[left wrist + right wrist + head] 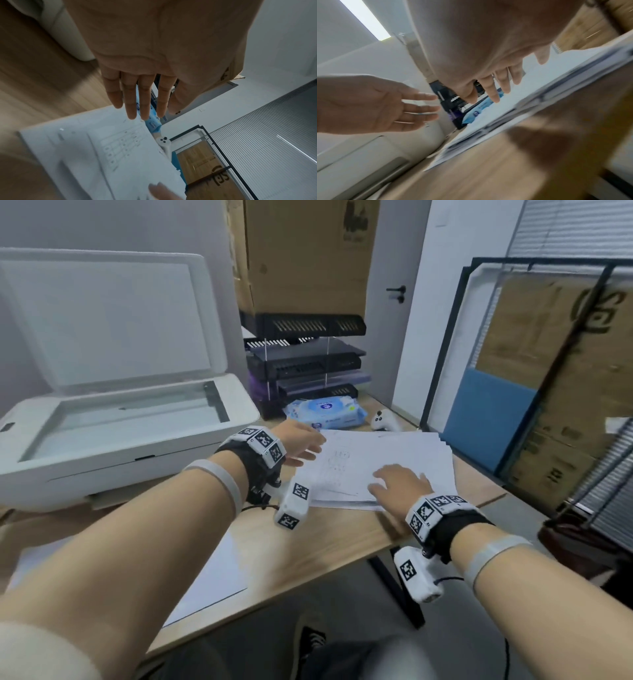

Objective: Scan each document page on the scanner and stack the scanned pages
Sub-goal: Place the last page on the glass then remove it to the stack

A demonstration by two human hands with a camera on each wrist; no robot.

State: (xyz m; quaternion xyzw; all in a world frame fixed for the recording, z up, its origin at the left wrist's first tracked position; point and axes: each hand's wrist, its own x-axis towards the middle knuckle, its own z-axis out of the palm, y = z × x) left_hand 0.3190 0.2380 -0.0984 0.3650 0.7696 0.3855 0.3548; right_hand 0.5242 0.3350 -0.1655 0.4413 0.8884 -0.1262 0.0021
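A white flatbed scanner (144,436) stands at the left of the wooden desk with its lid (102,316) raised and its glass bare. A loose stack of printed pages (383,463) lies on the desk to its right, the top sheet showing a faint table (120,146). My left hand (301,445) hovers over the stack's left edge with straight fingers (132,105), holding nothing. My right hand (397,482) rests flat on the stack's near part, fingers (494,92) spread on the top sheet. A single white sheet (205,577) lies near the desk's front edge.
Behind the stack lie a blue wet-wipes pack (325,410) and a white controller (383,421). Black stacked letter trays (305,364) carry a cardboard box (301,251). A black metal frame with cardboard and a blue panel (489,419) stands to the right.
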